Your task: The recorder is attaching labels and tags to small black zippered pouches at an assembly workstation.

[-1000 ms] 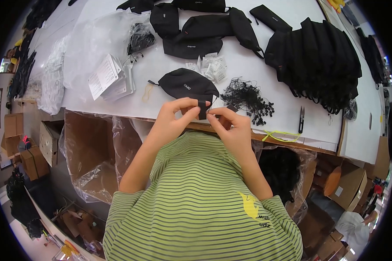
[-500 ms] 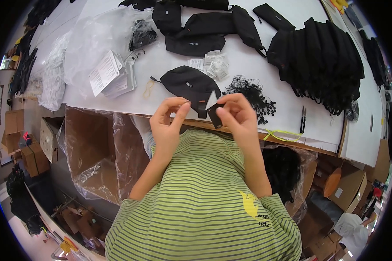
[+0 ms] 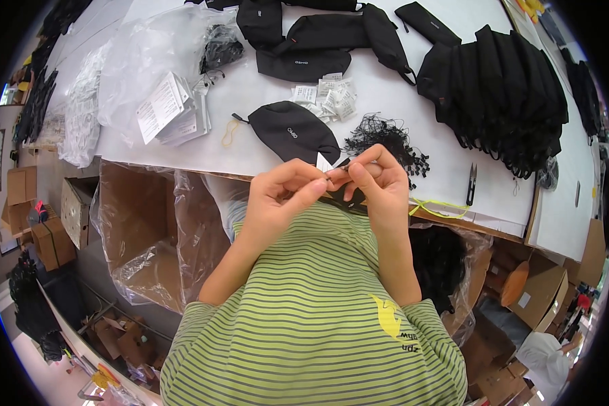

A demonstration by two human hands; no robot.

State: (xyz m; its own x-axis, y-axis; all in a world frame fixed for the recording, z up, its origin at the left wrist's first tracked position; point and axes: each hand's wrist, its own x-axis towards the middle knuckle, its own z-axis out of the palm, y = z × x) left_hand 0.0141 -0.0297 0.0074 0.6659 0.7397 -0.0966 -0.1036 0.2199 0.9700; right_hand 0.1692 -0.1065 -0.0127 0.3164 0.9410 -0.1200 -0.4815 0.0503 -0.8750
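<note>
At the table's front edge my left hand [image 3: 284, 197] and my right hand [image 3: 380, 181] meet, fingertips nearly touching. A black-and-white hang tag [image 3: 323, 163] is pinched in the right hand; its black part partly shows below the fingers. My left thumb and forefinger are pressed together by the tag; whatever thin thing they hold is too small to make out. Just beyond lies a black zip pouch [image 3: 291, 130] with a pale printed mark, its near end hidden by my hands. To its right is a tangle of black tag strings [image 3: 391, 145].
Small white labels [image 3: 335, 98] and several black pouches [image 3: 304, 66] lie farther back. A large stack of black pouches [image 3: 494, 101] is at right, near thread snips [image 3: 472, 185] and a yellow-green cord [image 3: 440, 207]. Printed cards [image 3: 162, 111] rest at left. A plastic-lined carton [image 3: 139, 230] stands below the edge.
My left hand has moved right to meet the right hand at the tag. The tag has tilted and is more covered by fingers. The pouch stays nearly in place.
</note>
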